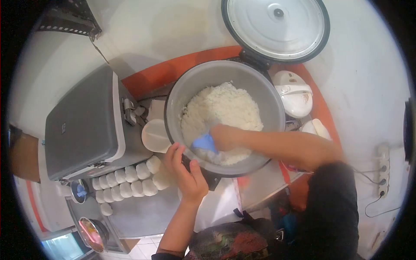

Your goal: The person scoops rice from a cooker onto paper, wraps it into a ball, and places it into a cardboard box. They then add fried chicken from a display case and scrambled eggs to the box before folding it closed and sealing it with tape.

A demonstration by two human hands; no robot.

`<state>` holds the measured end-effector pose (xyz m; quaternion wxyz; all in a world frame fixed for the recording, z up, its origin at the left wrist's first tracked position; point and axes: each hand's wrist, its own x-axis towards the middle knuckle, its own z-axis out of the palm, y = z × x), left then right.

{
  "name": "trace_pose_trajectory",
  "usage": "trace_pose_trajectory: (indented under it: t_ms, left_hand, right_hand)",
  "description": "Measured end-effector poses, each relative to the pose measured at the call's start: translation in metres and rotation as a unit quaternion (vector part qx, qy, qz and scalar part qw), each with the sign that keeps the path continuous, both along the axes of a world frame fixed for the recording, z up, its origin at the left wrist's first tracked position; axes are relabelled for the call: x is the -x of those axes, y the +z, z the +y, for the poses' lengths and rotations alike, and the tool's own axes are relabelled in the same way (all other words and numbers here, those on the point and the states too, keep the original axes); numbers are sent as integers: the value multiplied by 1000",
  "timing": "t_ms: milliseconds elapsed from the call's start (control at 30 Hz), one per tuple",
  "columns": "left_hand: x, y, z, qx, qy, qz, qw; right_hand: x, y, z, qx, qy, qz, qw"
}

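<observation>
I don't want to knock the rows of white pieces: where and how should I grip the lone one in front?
Probably best around its sides, from above on the near side: the lone piece looks rounded, nothing covers it, and the rows sit close behind. The left hand is nearer.

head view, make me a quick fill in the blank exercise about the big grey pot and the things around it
1. The large round grey pot contains white cooked ____.
2. The right-hand grip holds a blurred object that is partly light ____.
3. The round silvery lid with a black rim stands ____, off the pot.
4. Most small rounded white pieces beside the boxy grey case are in two ____.

Missing words: rice; blue; open; rows.
</observation>
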<state>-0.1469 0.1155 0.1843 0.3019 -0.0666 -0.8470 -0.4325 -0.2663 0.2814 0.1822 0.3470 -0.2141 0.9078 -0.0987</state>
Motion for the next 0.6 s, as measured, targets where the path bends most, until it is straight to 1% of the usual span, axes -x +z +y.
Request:
trace_pose_trajectory:
  t_ms: [67,167,267,300,367,400,433,467,500,567,600]
  left_hand:
    - [0,-1,-1,-2,-7,-1,1000]
    - [0,-1,-2,-5,-19,4,1000]
    - [0,-1,-3,-2,-25,19,999]
    - [-1,-1,-4,2,-30,28,999]
    - [-2,-9,-3,-29,-30,38,998]
    - [-2,-13,-3,-44,-31,43,998]
    - [-1,-13,-3,-36,-30,49,998]
    - [-1,-12,-4,-27,-29,54,998]
    - [-3,-12,-6,-18,-28,58,998]
    - [-3,-23,-10,-41,-45,104,993]
    - [-9,-27,-13,-53,-53,126,989]
  right_hand:
    - [-20,12,5,34,-46,14,998]
    - [-41,49,17,122,-107,29,986]
    - [-56,33,18,218,-127,127,959]
    - [-57,30,12,236,-174,106,950]
    - [-55,28,-1,270,-262,68,924]
    - [-52,33,-7,284,-306,9,909]
    - [-44,41,-11,297,-347,-48,888]
    - [-39,49,-15,309,-384,-106,864]
    - [-36,48,-15,346,-415,-142,829]
    - [-23,35,-13,414,-465,-210,753]
    - [-20,31,-10,436,-466,-215,740]
